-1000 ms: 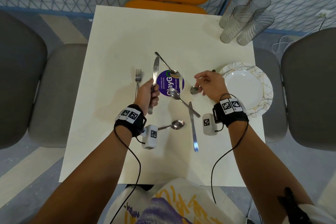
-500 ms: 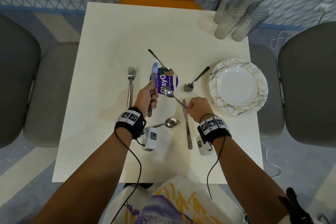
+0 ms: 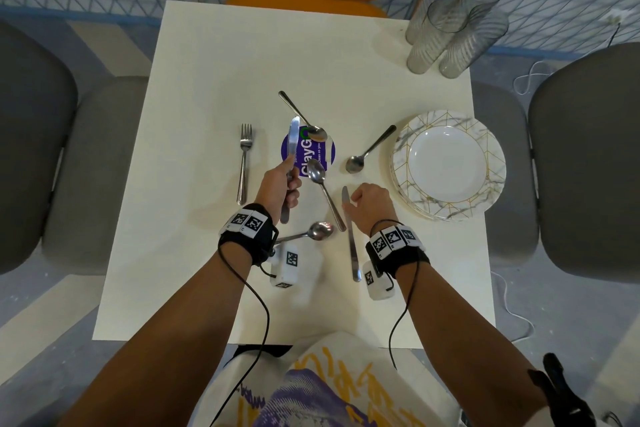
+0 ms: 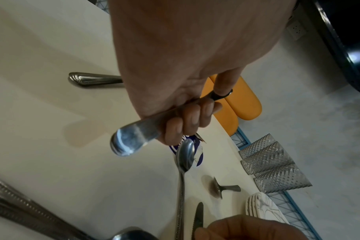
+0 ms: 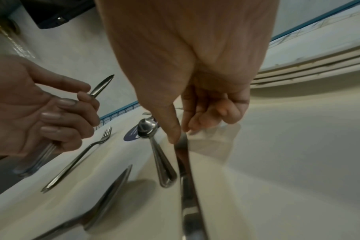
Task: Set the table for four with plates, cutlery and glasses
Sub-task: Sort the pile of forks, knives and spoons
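steel knife (image 3: 293,146) gripped by left hand (image 3: 279,186); right hand (image 3: 370,205) seemingly touching second knife (image 3: 351,246).

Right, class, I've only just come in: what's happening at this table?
A person is partway through setting the table. The left hand grips a knife raised off the surface, while the right hand reaches down to a second knife lying flat, thumb at its blade. A fork and four spoons lie scattered; the plates are stacked and the glasses clustered, undistributed.
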Motion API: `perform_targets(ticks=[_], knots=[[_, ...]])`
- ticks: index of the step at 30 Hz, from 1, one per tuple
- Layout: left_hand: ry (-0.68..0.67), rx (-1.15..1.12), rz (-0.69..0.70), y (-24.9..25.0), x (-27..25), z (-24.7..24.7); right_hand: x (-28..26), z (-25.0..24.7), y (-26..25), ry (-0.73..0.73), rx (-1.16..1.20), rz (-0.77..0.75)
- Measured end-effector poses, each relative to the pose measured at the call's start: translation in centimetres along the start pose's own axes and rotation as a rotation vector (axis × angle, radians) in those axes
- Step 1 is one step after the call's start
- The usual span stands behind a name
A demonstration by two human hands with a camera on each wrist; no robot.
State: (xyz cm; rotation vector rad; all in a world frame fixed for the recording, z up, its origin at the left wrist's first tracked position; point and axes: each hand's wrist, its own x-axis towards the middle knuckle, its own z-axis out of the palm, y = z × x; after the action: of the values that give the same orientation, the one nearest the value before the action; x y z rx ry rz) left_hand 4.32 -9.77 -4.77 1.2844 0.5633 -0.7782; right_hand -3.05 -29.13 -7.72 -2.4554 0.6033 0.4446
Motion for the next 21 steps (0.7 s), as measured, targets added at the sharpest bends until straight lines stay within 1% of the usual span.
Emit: perform_targets(ticks=[1,6,13,17,21], knots=[[-0.001,-0.004,-0.002,-0.1,0.0,0.0,-0.1,-0.1,0.1,0.016,0.002,-0.001],[-0.013,-0.008,0.005,-0.7,0.2,0.1,0.1,0.6,0.0,-0.014,-0.001,0.054],[0.006,0.069,0.036,-1.6,0.1,0.0,-0.1,1.5,-1.4,0.015,0.034,0.183],[0.018,0.111,0.062,-1.6,-0.1,0.1,0.3,1.5,-1.2,-0.042,0.01,0.207],[0.017,0.157,0.077,-1.4,-0.3,-0.1,0.6,1.3,-0.8,-0.036,-0.011,0.166]])
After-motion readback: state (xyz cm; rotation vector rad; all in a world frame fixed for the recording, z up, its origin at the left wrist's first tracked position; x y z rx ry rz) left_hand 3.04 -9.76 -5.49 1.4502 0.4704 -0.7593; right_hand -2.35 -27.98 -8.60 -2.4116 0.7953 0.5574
